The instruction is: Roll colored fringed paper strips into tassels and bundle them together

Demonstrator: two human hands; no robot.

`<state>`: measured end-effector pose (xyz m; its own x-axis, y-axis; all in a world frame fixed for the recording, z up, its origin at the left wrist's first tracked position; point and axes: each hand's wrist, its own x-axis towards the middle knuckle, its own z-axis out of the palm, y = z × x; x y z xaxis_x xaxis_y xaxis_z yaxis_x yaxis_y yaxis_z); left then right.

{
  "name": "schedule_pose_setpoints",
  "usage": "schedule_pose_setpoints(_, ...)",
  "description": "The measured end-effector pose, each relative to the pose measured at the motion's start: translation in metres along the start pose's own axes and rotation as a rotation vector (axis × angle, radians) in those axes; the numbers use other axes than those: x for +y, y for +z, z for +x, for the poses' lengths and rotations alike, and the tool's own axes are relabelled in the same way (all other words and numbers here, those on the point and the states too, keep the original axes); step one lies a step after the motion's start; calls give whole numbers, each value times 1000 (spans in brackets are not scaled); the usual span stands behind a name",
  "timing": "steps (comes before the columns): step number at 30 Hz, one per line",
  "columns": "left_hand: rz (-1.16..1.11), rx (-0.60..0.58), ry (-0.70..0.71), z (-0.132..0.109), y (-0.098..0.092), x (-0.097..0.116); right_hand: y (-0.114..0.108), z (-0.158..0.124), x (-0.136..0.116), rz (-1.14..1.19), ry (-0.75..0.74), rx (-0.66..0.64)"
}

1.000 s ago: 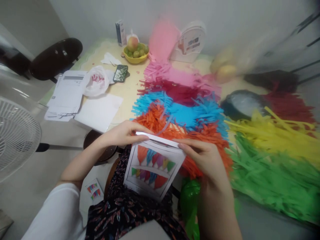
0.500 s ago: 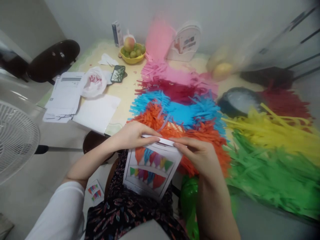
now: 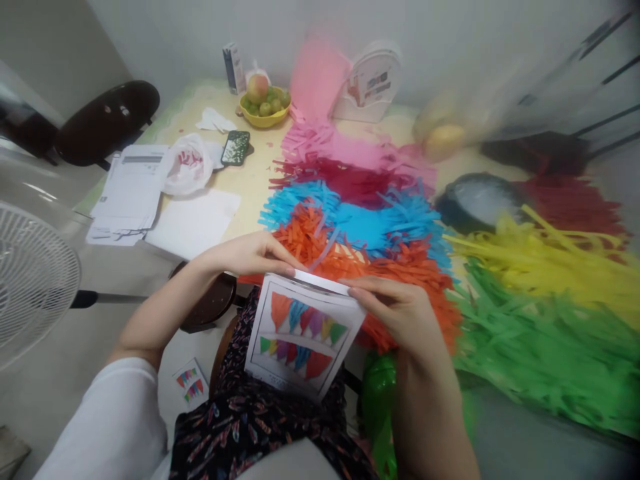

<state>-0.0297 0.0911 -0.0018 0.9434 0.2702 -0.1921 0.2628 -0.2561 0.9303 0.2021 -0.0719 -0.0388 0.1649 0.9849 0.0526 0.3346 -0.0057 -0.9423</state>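
A white sheet with a printed picture of colourful bunting point(image 3: 300, 333) rests tilted over my lap, its top edge forming a narrow white fold or strip. At the left end of that edge, my left hand point(image 3: 257, 257) pinches it between thumb and fingers. My right hand point(image 3: 395, 303) grips the right end of the same edge, thumb below and fingers above. Just beyond both hands lies orange fringed paper point(image 3: 405, 270), with blue fringed paper point(image 3: 363, 223) behind it. Whether the sheet is single or a packet, I cannot tell.
Dark red, pink, yellow point(image 3: 555, 257) and green fringed paper point(image 3: 545, 347) cover the table's middle and right. Farther left are a phone point(image 3: 236, 148), a plastic bag point(image 3: 187, 167), papers point(image 3: 130, 187) and a yellow fruit bowl point(image 3: 265, 120). A fan point(image 3: 35, 287) stands at left.
My left hand has slid left along the top edge to its left corner, uncovering more of the white strip. The right hand stays at the right end, almost unmoved.
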Motion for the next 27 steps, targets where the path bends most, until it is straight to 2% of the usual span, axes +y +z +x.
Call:
schedule_pose_setpoints(7, -39, 23, 8, -4, 7, -7, -1, 0, 3, -2, -20, -24)
schedule_pose_setpoints(11, -44, 106, 53, -16, 19, -16, -4, 1, 5, 21, -66, -73)
schedule_pose_setpoints(18, 20, 294, 238, -32, 43, -24, -8, -3, 5, -18, -170, -176)
schedule_pose_setpoints(23, 87, 460, 254, -43, 51, -10, 8, -2, -15, -115, -329, -86)
schedule_pose_setpoints(27, 264, 553, 346, -68, 55, 12, 24, -4, -43, -191, -493, -157)
